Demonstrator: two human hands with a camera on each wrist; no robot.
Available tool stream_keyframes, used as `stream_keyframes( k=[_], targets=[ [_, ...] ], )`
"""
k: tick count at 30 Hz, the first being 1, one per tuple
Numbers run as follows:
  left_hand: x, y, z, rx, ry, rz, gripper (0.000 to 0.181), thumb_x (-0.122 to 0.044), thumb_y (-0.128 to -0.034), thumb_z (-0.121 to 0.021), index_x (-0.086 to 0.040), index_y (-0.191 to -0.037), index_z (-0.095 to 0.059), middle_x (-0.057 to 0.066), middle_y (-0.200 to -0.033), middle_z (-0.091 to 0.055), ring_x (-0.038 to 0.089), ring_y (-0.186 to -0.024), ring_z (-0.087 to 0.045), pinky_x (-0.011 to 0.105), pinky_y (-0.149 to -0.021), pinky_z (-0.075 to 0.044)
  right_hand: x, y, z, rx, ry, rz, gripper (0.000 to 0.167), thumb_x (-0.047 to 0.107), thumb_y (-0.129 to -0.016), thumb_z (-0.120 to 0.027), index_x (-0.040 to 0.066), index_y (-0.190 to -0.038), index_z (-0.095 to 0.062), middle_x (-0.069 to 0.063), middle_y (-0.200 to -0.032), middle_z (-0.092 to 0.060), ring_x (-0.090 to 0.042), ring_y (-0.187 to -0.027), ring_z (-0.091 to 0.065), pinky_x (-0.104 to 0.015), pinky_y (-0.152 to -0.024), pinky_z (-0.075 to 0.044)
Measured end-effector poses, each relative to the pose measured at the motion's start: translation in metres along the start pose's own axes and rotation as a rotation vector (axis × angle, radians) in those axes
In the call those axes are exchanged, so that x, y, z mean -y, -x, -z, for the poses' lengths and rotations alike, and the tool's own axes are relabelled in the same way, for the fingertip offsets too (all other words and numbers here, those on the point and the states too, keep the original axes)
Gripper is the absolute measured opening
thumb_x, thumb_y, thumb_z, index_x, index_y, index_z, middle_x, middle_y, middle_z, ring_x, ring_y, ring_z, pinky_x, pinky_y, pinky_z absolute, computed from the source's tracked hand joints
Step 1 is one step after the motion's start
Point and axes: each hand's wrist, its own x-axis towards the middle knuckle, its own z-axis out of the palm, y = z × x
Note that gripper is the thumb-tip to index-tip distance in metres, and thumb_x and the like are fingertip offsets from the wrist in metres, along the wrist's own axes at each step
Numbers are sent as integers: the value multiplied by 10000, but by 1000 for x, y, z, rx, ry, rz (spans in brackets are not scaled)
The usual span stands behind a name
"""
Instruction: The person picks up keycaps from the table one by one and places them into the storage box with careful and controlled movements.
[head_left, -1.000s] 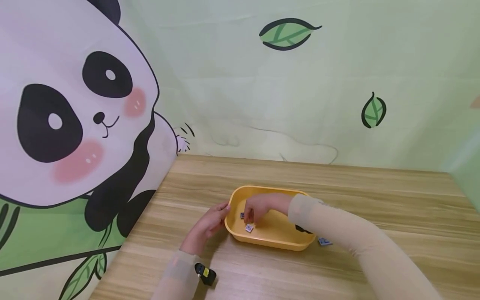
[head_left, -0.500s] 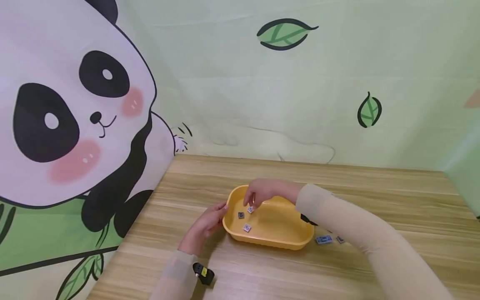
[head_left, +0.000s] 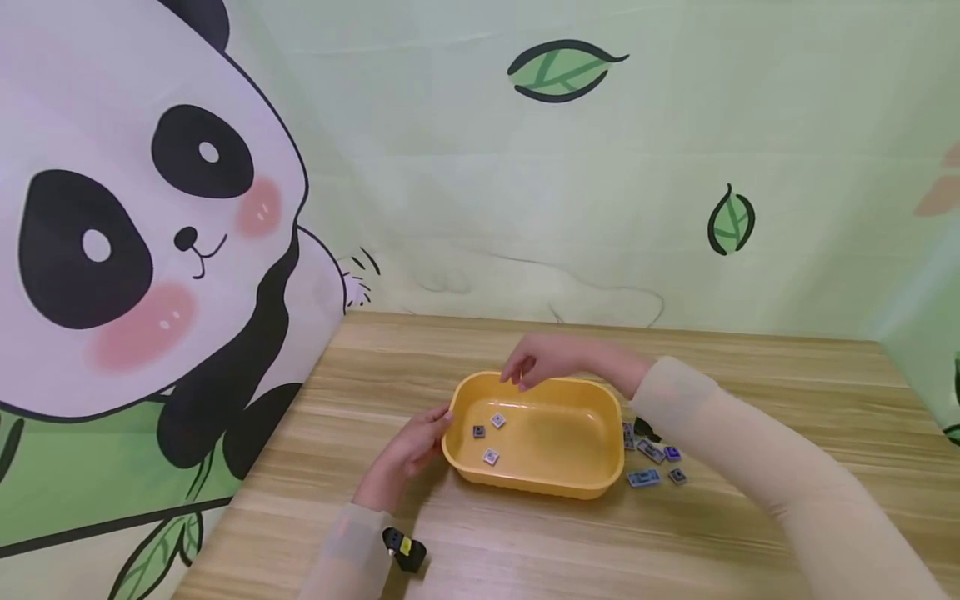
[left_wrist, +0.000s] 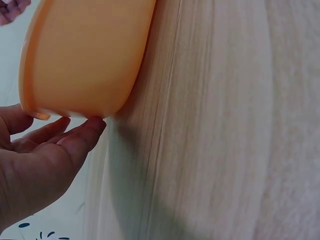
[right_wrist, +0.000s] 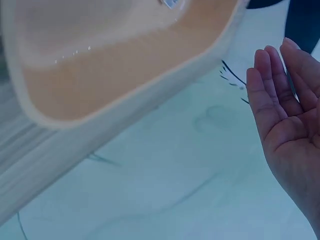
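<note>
A yellow plastic tub (head_left: 558,437) stands on the wooden table, with three small square pieces on its floor near the left end. One piece is dark (head_left: 479,432); a pale piece (head_left: 498,421) lies behind it and another pale piece (head_left: 490,457) in front. My left hand (head_left: 408,450) holds the tub's left end, thumb at the rim and fingertips against the outer wall, as the left wrist view shows. Above the tub's back rim hovers my right hand (head_left: 551,357), fingers loosely bent; in the right wrist view its palm holds nothing.
Right of the tub lie several small flat pieces, among them a blue rectangle (head_left: 643,478), a purple square (head_left: 672,453) and a grey rectangle (head_left: 651,451). A wall cloth with a panda (head_left: 217,250) borders the wooden table (head_left: 787,400) behind and at left.
My right hand has risen out of the tub and moved back over its far rim, leaving a pale piece inside. More pieces at right are now uncovered. My left hand keeps its hold.
</note>
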Motion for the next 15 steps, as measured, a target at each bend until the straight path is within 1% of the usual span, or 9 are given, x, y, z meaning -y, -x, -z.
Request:
stream_keyframes(
  k=[3, 7, 10, 15],
  targets=[
    [1, 0, 0, -1, 5, -3, 495, -103, -1110, -338, 116, -1551, -294, 378, -1526, -421, 200, -1170, -605, 234, -900, -550, 0, 13, 5, -61, 11, -23, 278, 29, -943, -678, -54, -1206, -715, -197, -1094, -767, -148, -903, -682, -264, -832, -595],
    [1, 0, 0, -5, 4, 2, 495, -109, -1111, -344, 107, -1553, -299, 374, -1527, -424, 196, -1170, -602, 226, -889, -551, -1, 31, 12, -159, 34, -65, 257, 49, -938, -694, -27, -1180, -737, -155, -1067, -786, -177, -922, -709, -305, -847, -610],
    [0, 0, 0, 3, 1, 4, 497, -113, -1113, -341, 103, -1558, -291, 372, -1534, -416, 209, -1198, -591, 230, -903, -548, -1, 46, 17, -222, 19, -105, 251, 57, -945, -691, -5, -1182, -742, -137, -1066, -783, -188, -943, -704, -327, -862, -612],
    [1, -1, 0, 14, 0, 5, 499, -110, -1112, -341, 100, -1562, -284, 369, -1544, -405, 222, -1222, -584, 238, -916, -549, 0, 74, 22, -328, -19, -142, 258, 66, -955, -690, 3, -1201, -736, -137, -1082, -774, -213, -975, -700, -373, -889, -616]
  ],
)
